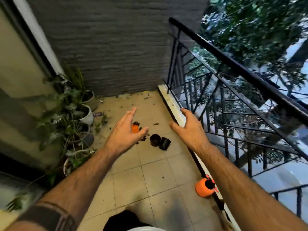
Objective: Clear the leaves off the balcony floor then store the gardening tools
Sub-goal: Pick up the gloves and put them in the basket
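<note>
A tiled balcony floor (pixel 155 174) runs between a grey wall (pixel 108 47) and a black railing (pixel 233 67). Potted plants (pixel 75 114) line its left side. The left hand (pixel 128 129) and right hand (pixel 188 127) hover spread, holding nothing. Two black pots (pixel 160 141) lie ahead beside an orange glove (pixel 135 128). Leaves (pixel 146 98) scatter near the far wall.
</note>
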Motion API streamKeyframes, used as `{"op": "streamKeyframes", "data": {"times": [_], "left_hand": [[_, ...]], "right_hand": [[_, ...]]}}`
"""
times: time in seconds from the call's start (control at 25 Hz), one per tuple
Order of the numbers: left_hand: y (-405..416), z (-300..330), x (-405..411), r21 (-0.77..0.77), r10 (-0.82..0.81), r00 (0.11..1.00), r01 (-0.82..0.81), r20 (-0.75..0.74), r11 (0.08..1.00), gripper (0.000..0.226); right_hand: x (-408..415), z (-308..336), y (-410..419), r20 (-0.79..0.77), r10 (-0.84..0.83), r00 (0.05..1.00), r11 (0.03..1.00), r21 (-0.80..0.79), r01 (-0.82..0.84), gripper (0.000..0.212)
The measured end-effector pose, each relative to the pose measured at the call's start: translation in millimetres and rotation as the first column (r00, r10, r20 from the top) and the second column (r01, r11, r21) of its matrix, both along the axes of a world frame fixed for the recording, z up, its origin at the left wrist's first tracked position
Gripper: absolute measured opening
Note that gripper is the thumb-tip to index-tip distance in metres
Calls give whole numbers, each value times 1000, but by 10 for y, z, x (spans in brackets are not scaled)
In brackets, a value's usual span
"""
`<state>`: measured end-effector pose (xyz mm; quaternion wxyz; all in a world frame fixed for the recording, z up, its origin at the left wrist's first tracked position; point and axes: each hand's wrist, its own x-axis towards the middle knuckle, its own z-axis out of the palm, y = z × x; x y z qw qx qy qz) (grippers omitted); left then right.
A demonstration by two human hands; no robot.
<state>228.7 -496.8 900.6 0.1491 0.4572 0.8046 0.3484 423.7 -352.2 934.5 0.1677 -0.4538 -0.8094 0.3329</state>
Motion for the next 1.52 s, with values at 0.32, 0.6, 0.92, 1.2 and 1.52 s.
{"op": "streamKeyframes", "data": {"times": [0.32, 0.6, 0.92, 1.2, 1.52], "left_hand": [[213, -162, -791, -39, 179, 980, -176, 88, 984, 91], [385, -290, -1318, -40, 228, 966, -225, 119, 974, 85], [792, -278, -1614, -39, 327, 937, -325, 118, 945, 88], [1238, -427, -1779, -53, 433, 896, -430, 99, 901, 84], [1750, -712, -2658, -146, 331, 936, -313, 120, 938, 83]], "right_hand": [[-842, -91, 345, 40, 91, 995, 994, -63, -89, 78], [-1386, -122, 767, 23, 52, 998, 996, -77, -50, 61], [-1995, -248, 1553, 21, 181, 983, 973, -150, -176, 83], [-2557, -332, 2192, 2, 351, 936, 926, -147, -347, 82], [-3143, -655, 2470, 55, 268, 962, 950, -181, -255, 74]]}}
